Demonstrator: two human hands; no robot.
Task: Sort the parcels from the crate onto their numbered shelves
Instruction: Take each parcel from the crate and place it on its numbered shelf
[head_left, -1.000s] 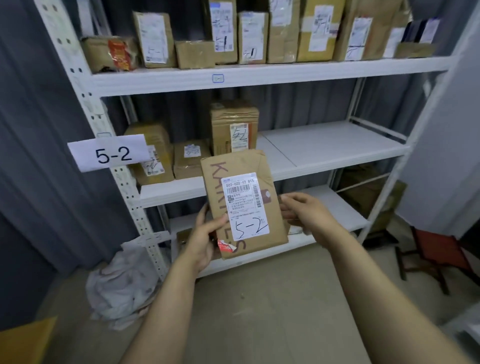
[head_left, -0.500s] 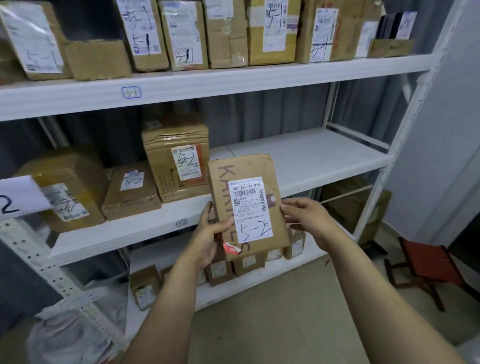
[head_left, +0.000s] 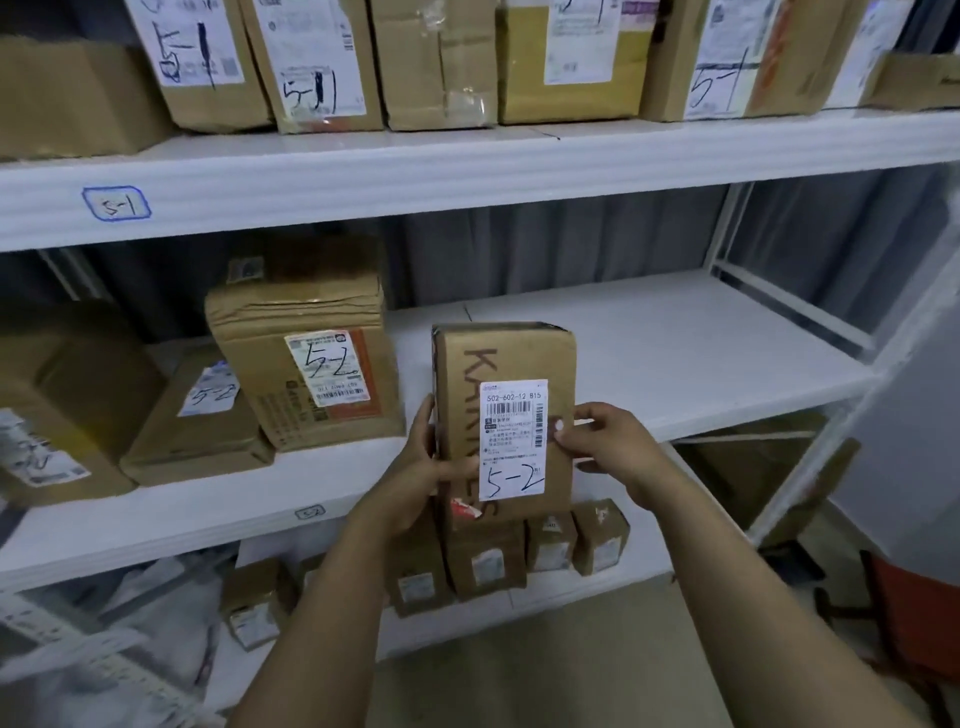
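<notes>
I hold a flat brown cardboard parcel (head_left: 506, 358) upright in front of the middle shelf (head_left: 649, 358). Its white label reads 5-2 in handwriting. My left hand (head_left: 423, 467) grips its left edge, thumb across the front. My right hand (head_left: 605, 441) pinches its right edge, thumb on the label. The middle shelf's front lip carries a small 5-2 tag (head_left: 309, 513). Three boxes marked 5-2 (head_left: 311, 358) stand on that shelf to the left of the parcel. The crate is out of view.
The top shelf (head_left: 467, 176), tagged 5-1, is packed with several boxes (head_left: 317, 62). Small boxes (head_left: 550, 540) line the bottom shelf under the parcel. A white upright (head_left: 841, 467) bounds the rack on the right, with a red stool (head_left: 914, 613) beyond. A crumpled plastic bag (head_left: 104, 649) lies lower left.
I have stepped closer to the rack, and the shelves fill more of the view. The parcel has risen from below the middle shelf to its level and turned more upright. Both hands keep their hold.
</notes>
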